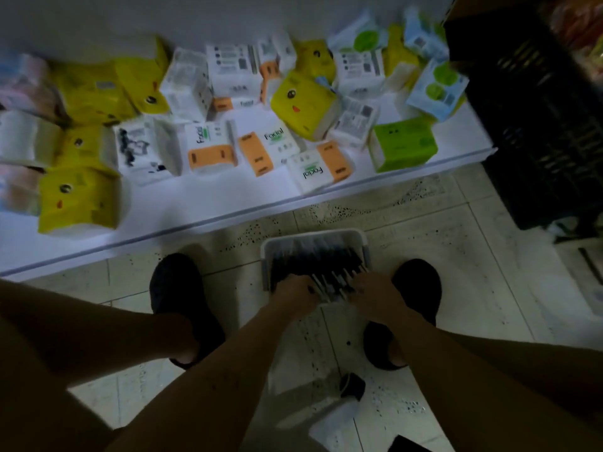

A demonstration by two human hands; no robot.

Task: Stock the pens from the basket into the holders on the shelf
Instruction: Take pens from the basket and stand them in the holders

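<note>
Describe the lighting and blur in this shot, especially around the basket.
Head view: dim overall, with the foreground nearly silhouetted; the white shelf is the brightest area; motion blur smears the tissue packs at the left edge and the pens in the basket; the left hand and right hand are too dark to read their grip.

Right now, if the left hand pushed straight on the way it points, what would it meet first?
The fingers of the left hand already grip pens in the white basket, so more pens come first, then probably the basket's far wall; blur hides depth.
</note>
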